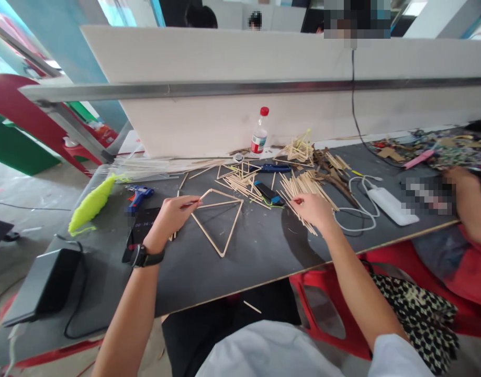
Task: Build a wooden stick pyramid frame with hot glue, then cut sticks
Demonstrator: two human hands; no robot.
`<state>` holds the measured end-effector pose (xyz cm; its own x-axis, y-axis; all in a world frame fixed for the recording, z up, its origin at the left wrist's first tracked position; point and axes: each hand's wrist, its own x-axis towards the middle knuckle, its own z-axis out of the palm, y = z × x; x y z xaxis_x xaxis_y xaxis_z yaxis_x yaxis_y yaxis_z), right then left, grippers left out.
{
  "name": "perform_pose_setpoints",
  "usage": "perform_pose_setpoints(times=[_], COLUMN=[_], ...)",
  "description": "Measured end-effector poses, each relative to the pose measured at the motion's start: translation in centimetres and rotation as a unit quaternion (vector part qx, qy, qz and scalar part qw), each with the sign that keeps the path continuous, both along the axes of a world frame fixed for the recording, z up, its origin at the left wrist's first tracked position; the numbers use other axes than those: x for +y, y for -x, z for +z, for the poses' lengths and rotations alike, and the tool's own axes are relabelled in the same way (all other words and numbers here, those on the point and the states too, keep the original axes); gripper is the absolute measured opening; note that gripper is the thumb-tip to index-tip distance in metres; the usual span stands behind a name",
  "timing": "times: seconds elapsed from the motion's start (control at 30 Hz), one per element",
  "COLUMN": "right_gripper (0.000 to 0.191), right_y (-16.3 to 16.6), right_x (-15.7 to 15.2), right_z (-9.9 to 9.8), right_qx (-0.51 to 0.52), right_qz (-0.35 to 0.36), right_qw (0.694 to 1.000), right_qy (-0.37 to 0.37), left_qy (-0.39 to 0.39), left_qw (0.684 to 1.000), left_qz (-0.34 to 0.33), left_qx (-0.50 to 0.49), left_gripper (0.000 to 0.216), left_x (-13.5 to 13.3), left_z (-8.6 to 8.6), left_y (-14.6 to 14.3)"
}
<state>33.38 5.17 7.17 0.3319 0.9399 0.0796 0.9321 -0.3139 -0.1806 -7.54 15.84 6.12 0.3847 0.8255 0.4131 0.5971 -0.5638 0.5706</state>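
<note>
My left hand (179,215), with a dark watch on its wrist, is closed in a pinch at the upper left corner of a stick frame (233,228). Thin pale wooden sticks form this frame, a triangle pointing toward me with a shallow peak on its far side. Over the near end of a loose pile of wooden sticks (309,183) is my right hand (313,209), thumb and fingertips pressed together. Whether a stick is between those fingers cannot be made out. Between the hands, a black and blue tool (268,193) lies beside more sticks.
A blue glue gun (139,196), a phone (140,230) and a yellow-green bundle (93,204) lie left. Behind stand a red-capped bottle (259,131) and stick structures (299,149). A white power bank (393,206) with its cable lies right, near another person's arm (470,199).
</note>
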Motion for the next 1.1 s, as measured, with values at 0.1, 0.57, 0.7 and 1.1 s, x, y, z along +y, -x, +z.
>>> perform_pose_setpoints(times=[0.1,0.57,0.7,1.1], right_gripper=[0.023,0.025,0.025,0.034], right_y=[0.2,-0.3,-0.2,1.2], right_x=[0.2,1.0,0.9,0.2], right_z=[0.0,-1.6,-1.5,-1.2], right_qx=[0.007,-0.002,-0.020,-0.004], right_qz=[-0.015,-0.059,-0.065,-0.007], right_qw=[0.999,0.995,0.995,0.982], right_qy=[0.045,0.079,0.075,0.189], left_qy=[-0.034,-0.079,-0.091,-0.077], left_qw=[0.999,0.997,0.996,0.997], left_qz=[-0.013,-0.020,-0.019,0.009], left_qx=[-0.007,-0.009,-0.011,-0.004], left_gripper=[0.021,0.022,0.023,0.024], left_x=[-0.1,0.2,0.2,0.2], left_z=[-0.1,-0.8,-0.7,-0.8], left_y=[-0.1,0.0,0.1,0.2])
